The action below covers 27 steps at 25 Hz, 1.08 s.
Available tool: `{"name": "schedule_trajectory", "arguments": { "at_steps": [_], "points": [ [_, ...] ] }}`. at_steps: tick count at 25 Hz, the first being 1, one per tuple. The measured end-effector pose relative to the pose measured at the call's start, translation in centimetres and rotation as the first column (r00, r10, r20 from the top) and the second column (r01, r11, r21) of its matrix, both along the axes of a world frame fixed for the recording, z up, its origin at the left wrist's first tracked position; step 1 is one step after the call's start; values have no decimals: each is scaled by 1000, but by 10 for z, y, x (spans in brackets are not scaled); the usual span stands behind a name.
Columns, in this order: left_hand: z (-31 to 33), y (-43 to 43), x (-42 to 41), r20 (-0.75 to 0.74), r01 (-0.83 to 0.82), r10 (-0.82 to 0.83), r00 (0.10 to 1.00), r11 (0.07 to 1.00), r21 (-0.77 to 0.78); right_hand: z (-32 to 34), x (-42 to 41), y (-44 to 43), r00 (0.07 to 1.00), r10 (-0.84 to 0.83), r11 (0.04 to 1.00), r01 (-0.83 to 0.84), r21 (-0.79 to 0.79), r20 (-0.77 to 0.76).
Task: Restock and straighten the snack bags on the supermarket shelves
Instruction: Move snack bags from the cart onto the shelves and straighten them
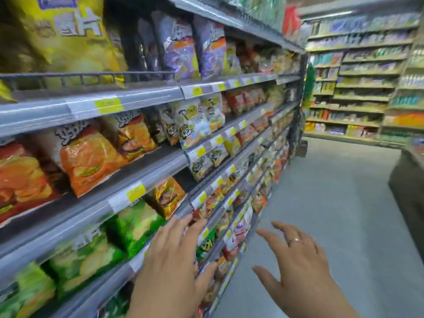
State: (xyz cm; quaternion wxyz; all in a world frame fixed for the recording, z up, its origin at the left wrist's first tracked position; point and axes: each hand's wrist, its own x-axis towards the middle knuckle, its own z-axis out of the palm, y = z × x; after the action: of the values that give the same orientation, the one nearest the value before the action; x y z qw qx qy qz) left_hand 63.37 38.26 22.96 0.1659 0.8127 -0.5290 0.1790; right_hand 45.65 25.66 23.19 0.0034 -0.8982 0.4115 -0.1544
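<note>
Snack bags fill the grey shelves on my left. Orange chip bags (91, 157) lean on the middle shelf, green chip bags (135, 226) stand on the shelf below, and white panda-print bags (190, 125) sit further along. My left hand (174, 260) is spread flat in front of the green bags' shelf edge (137, 262), fingertips near a gold-orange bag (167, 196). My right hand (298, 265), a ring on one finger, hovers over the aisle with its fingers apart. Neither hand holds anything.
A big yellow bag (62, 35) and purple bags (179, 47) fill the upper shelf behind a wire rail. Yellow price tags (109, 105) line the shelf edges. The grey aisle floor (332, 203) runs to more shelving (358, 88) at the back. A dark fixture (410, 191) stands at right.
</note>
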Motion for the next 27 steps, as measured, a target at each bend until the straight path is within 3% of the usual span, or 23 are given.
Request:
{"name": "schedule_trajectory", "arguments": {
  "at_steps": [7, 10, 15, 18, 22, 27],
  "points": [
    [-10, -110, -62, -36, 263, -261, 965, 960, 96, -20, -91, -63, 961, -274, 961, 275, 32, -37],
    [-17, -161, -80, -63, 385, -381, 923, 920, 76, -20, -116, -84, 940, -339, 932, 341, 125, -35],
    [-32, -244, -108, -85, 567, -561, 823, 818, 98, -38, -147, -124, 837, -547, 835, 544, 87, 12],
    [-39, -293, -122, -132, 690, -678, 723, 718, 91, -48, -162, -143, 736, -673, 718, 673, 178, -66],
    [-48, -343, -144, -178, 811, -791, 586, 571, 131, -63, -183, -150, 595, -800, 575, 797, 185, -76],
    [-72, -376, -193, -252, 927, -896, 364, 323, 189, -87, -222, -129, 398, -908, 368, 907, 205, -131]
  ]
}}
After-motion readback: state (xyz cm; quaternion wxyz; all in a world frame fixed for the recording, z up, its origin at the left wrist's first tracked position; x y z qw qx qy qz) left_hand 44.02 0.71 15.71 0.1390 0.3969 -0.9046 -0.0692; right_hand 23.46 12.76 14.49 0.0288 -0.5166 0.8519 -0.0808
